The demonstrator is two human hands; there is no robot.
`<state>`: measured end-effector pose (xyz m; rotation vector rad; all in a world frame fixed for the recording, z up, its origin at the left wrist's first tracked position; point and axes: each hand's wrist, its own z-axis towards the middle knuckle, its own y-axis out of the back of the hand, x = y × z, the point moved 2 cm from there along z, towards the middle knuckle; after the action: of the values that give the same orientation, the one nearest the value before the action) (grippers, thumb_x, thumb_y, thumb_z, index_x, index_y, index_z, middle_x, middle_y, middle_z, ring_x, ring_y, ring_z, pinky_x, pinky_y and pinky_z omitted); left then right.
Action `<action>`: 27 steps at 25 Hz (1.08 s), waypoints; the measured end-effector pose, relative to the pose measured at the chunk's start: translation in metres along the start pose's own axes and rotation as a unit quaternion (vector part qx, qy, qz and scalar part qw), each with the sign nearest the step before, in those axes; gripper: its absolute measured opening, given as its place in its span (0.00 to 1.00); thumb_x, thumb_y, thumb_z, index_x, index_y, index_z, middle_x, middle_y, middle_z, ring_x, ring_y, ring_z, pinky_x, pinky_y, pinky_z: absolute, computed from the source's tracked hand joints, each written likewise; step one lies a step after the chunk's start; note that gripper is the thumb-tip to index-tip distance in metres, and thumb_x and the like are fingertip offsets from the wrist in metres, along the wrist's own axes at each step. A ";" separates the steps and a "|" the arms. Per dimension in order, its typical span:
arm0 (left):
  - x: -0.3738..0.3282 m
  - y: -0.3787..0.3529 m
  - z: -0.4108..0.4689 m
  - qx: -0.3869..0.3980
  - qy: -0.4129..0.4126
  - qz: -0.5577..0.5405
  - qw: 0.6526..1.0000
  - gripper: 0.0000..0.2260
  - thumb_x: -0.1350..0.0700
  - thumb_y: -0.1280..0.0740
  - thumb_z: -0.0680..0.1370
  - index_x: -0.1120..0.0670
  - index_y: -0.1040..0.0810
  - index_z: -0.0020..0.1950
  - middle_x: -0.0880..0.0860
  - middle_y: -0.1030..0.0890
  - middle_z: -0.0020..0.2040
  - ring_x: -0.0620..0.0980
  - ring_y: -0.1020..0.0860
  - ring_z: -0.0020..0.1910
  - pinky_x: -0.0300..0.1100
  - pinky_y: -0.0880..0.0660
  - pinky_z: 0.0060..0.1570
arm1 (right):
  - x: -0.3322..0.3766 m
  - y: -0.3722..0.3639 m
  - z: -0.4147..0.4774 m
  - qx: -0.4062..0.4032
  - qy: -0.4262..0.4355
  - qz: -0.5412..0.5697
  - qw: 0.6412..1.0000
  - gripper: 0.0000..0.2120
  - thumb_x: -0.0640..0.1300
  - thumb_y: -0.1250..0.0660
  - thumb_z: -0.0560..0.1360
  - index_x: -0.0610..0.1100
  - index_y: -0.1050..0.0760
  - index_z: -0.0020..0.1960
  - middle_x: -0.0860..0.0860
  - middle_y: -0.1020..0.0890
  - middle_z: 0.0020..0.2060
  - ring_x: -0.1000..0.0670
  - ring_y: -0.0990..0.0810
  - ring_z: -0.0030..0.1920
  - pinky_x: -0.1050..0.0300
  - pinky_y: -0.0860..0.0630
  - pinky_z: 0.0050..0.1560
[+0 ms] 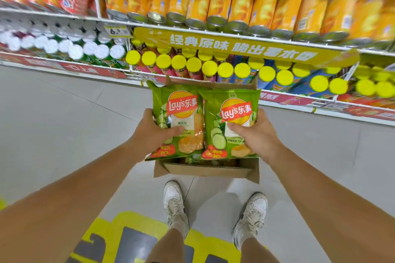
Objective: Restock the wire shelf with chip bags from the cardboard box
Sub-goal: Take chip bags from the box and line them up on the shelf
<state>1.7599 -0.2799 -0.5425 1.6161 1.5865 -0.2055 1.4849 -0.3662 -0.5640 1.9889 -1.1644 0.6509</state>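
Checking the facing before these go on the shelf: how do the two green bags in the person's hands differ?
The left bag, in the left hand, sits higher and leans left; the right bag, in the right hand, sits lower and leans right, overlapping the left bag's edge. Both are green Lay's cucumber bags, logo facing the camera, held above the cardboard box.

Two green chip bags [178, 121]; two hands [154, 132]; one cardboard box [208, 170]; two white shoes [174, 200].
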 end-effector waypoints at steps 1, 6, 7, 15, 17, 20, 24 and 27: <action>-0.015 0.010 -0.013 0.003 -0.010 -0.012 1.000 0.37 0.47 0.16 0.61 0.48 0.33 0.62 0.47 0.18 0.54 0.49 0.17 0.51 0.52 0.18 0.49 | 0.018 0.008 -0.013 -0.007 0.013 -0.002 1.000 0.30 0.54 0.19 0.65 0.55 0.28 0.61 0.55 0.17 0.51 0.50 0.17 0.53 0.50 0.17 0.46; -0.085 0.063 -0.081 0.013 -0.060 -0.044 0.997 0.36 0.52 0.17 0.64 0.49 0.33 0.65 0.47 0.18 0.55 0.48 0.17 0.52 0.47 0.18 0.46 | 0.097 0.046 -0.083 -0.029 0.053 0.012 0.998 0.34 0.56 0.20 0.66 0.51 0.32 0.65 0.55 0.18 0.55 0.49 0.20 0.57 0.45 0.22 0.62; -0.096 0.071 -0.091 0.016 -0.071 -0.052 0.996 0.36 0.52 0.17 0.64 0.49 0.33 0.65 0.47 0.18 0.55 0.48 0.17 0.52 0.48 0.18 0.47 | 0.111 0.052 -0.095 -0.030 0.058 0.010 0.998 0.34 0.57 0.20 0.65 0.49 0.33 0.64 0.54 0.19 0.56 0.49 0.21 0.57 0.45 0.22 0.61; -0.200 0.148 -0.186 0.044 -0.178 -0.075 0.980 0.41 0.46 0.14 0.57 0.46 0.31 0.65 0.47 0.16 0.55 0.48 0.17 0.54 0.54 0.19 0.52 | 0.233 0.106 -0.204 -0.066 0.143 0.030 0.987 0.35 0.57 0.20 0.65 0.49 0.33 0.65 0.50 0.18 0.54 0.48 0.19 0.52 0.46 0.21 0.55; -0.228 0.171 -0.205 0.043 -0.212 -0.075 0.974 0.43 0.45 0.15 0.57 0.45 0.32 0.66 0.46 0.16 0.56 0.47 0.17 0.54 0.55 0.20 0.55 | 0.268 0.119 -0.227 -0.068 0.169 0.027 0.983 0.32 0.56 0.20 0.68 0.49 0.33 0.64 0.49 0.18 0.55 0.51 0.20 0.50 0.54 0.23 0.43; -0.275 0.205 -0.230 0.021 -0.279 -0.064 0.958 0.43 0.46 0.16 0.61 0.46 0.35 0.70 0.42 0.20 0.57 0.44 0.20 0.55 0.48 0.22 0.57 | 0.321 0.137 -0.254 -0.086 0.219 0.024 0.971 0.40 0.55 0.22 0.69 0.47 0.38 0.74 0.50 0.21 0.59 0.55 0.22 0.48 0.62 0.30 0.37; -0.326 0.246 -0.249 0.004 -0.333 -0.048 0.942 0.51 0.42 0.17 0.62 0.44 0.44 0.77 0.42 0.28 0.68 0.47 0.28 0.67 0.47 0.29 0.65 | 0.386 0.152 -0.281 -0.125 0.268 0.028 0.955 0.43 0.56 0.21 0.68 0.45 0.39 0.75 0.51 0.24 0.62 0.48 0.25 0.57 0.54 0.29 0.51; -0.361 0.277 -0.259 -0.010 -0.366 -0.055 0.929 0.41 0.46 0.18 0.65 0.46 0.39 0.70 0.41 0.27 0.61 0.47 0.27 0.63 0.46 0.27 0.60 | 0.431 0.158 -0.300 -0.166 0.287 0.023 0.943 0.31 0.54 0.20 0.68 0.47 0.31 0.64 0.49 0.18 0.55 0.51 0.20 0.48 0.56 0.25 0.41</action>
<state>1.8278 -0.3396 -0.0264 1.2168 1.0795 -0.7551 1.5264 -0.4015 -0.0181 1.3608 -0.8867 0.9134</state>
